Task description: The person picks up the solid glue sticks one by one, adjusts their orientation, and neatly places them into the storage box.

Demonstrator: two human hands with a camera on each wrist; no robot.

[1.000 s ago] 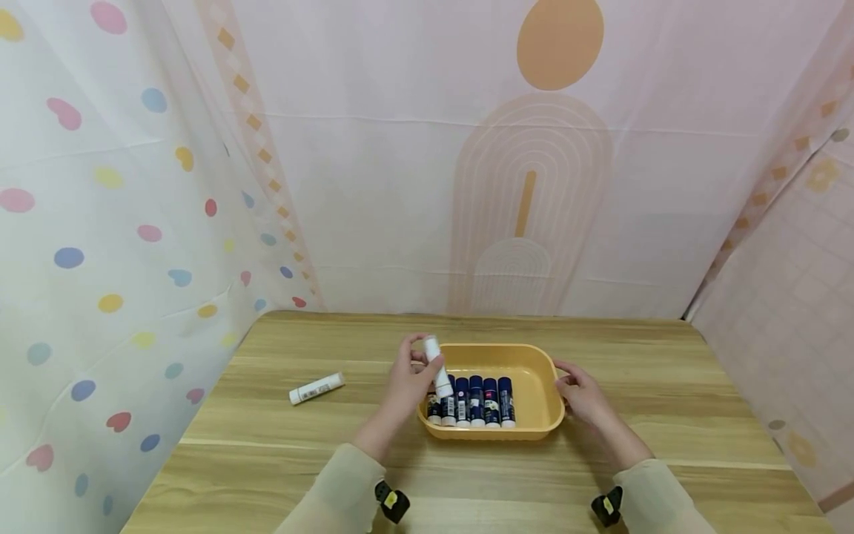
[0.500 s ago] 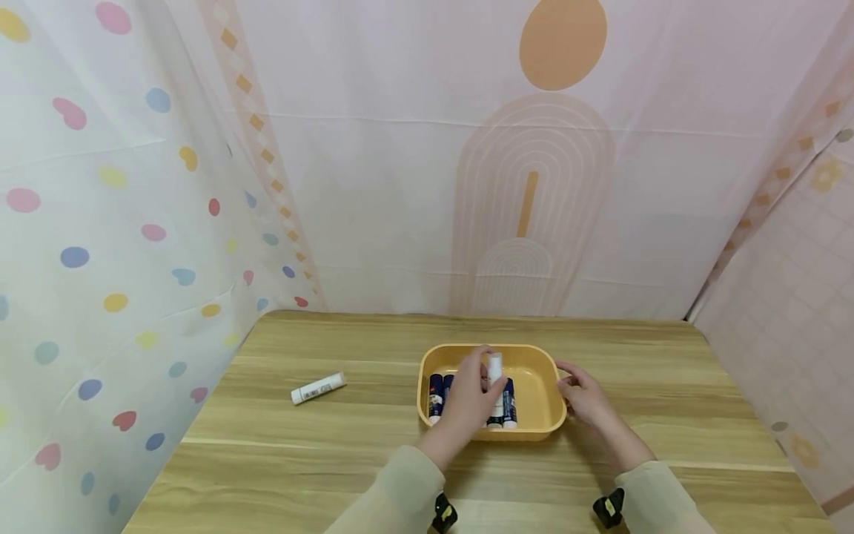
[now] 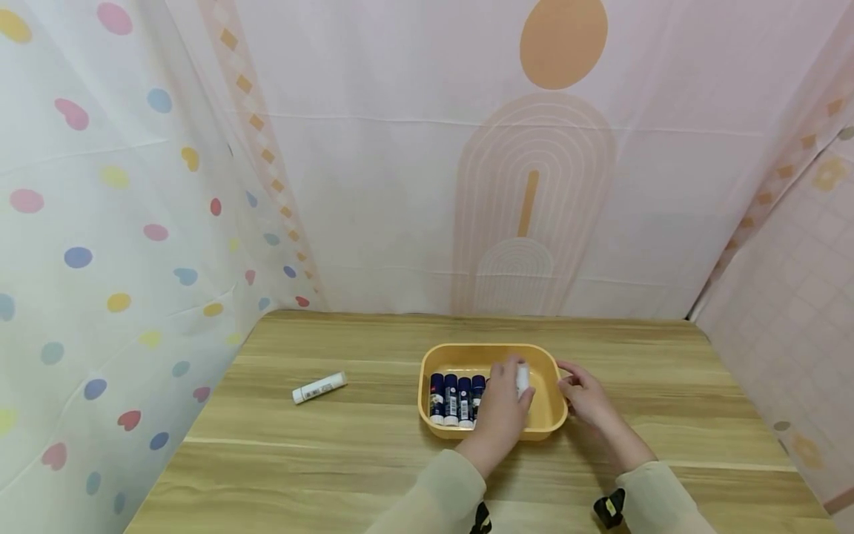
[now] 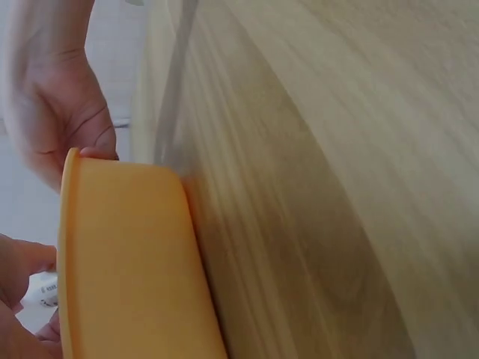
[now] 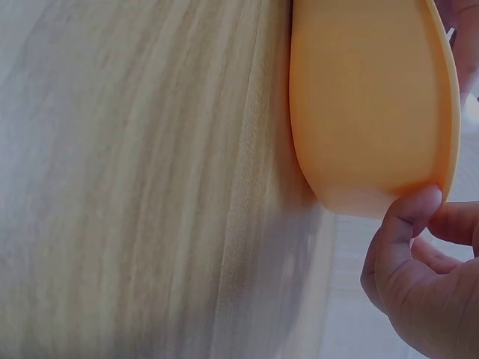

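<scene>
My left hand (image 3: 500, 411) is over the right half of a yellow plastic tray (image 3: 467, 350). It grips a white glue stick (image 3: 523, 378), upright or nearly so; the lower end is hidden behind the thumb and tray wall. Several dark blue glue sticks (image 3: 451, 400) lie side by side in the tray's left part, and my left hand covers the rest of the row. At the right end, my right hand (image 3: 586, 397) pinches the tray rim, its thumb and fingers against the wall in the right wrist view (image 5: 426, 277).
Another white glue stick (image 3: 319, 388) lies on the wooden table (image 3: 267, 460), left of the tray. Patterned curtains (image 3: 373, 185) hang behind the table and at both sides.
My left hand has carried the white glue stick rightward across the tray, from its left end over the dark blue row to the right part. My right hand stays on the rim.
</scene>
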